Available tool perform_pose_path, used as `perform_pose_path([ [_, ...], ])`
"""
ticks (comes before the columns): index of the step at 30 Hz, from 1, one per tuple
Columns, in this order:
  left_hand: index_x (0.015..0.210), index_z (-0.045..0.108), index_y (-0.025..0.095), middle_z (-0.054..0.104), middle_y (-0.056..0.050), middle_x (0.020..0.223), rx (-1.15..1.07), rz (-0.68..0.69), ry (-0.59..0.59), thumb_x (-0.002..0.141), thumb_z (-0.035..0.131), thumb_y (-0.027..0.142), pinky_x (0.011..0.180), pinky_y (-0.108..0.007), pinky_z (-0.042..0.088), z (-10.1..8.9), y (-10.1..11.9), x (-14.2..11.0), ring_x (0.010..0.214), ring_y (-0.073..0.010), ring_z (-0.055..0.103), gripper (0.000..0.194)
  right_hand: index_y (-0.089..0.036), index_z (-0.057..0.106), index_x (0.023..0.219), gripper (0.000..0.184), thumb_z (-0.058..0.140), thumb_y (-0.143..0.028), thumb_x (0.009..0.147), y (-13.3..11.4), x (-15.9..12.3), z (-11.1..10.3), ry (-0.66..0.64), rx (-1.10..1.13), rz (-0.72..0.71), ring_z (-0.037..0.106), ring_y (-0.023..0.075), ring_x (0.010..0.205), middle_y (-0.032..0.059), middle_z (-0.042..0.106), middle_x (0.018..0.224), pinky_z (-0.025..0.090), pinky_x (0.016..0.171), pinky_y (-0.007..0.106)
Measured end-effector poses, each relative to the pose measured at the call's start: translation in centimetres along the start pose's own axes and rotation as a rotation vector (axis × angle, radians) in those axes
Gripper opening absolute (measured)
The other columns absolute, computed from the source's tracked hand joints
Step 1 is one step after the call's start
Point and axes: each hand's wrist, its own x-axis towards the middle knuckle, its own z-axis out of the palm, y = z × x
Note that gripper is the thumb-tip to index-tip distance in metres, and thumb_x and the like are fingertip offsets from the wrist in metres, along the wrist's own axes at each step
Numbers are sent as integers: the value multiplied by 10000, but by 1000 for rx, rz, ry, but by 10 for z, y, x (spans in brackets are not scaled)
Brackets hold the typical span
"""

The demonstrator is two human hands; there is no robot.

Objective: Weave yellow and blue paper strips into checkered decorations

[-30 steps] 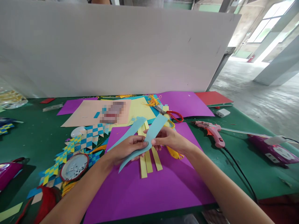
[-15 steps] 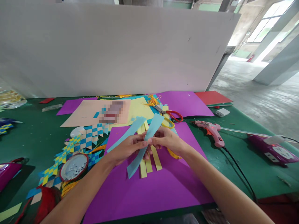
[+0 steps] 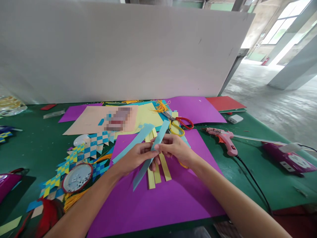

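Observation:
A light blue paper strip (image 3: 161, 132) is held slantwise between my two hands, its far end raised and its near end hanging low. My left hand (image 3: 138, 155) pinches the strip around its middle. Close beside it, my right hand (image 3: 172, 147) has its thumb and fingers closed on the same strip. Several pale yellow paper strips (image 3: 164, 168) lie below my hands on a purple sheet (image 3: 153, 211). Another light blue strip (image 3: 133, 142) rests to the left of them, partly covered by my left hand.
Behind my right hand lie scissors with red handles (image 3: 185, 122) and yellow-handled scissors (image 3: 177, 129). A pink glue gun (image 3: 226, 140) sits at the right, its cable running nearer. Woven paper pieces (image 3: 92, 147) and a round dish of small bits (image 3: 77, 178) are at the left.
The held blue strip has turned more edge-on and looks narrower. My fingers have shifted slightly on it; both hands stay in nearly the same place.

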Motion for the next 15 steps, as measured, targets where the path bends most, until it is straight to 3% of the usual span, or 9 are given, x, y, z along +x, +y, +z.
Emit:
perform_pose_path([
  [8,891,587,129,693,-78,795,21,25,-20,896,552,321,604,-285,532,1,2,0,614,-168,668,195,-144,668,874,275,661,-402,782,-3,0,-6,36,16,-10,290,57,443,-80,364,475,225,425,210],
  [15,959,577,134,673,-38,712,22,62,82,872,589,355,559,-267,521,6,1,1,582,-162,655,238,-174,463,570,370,623,-411,805,-1,-1,4,47,-30,-28,306,51,421,-76,381,451,232,422,216],
])
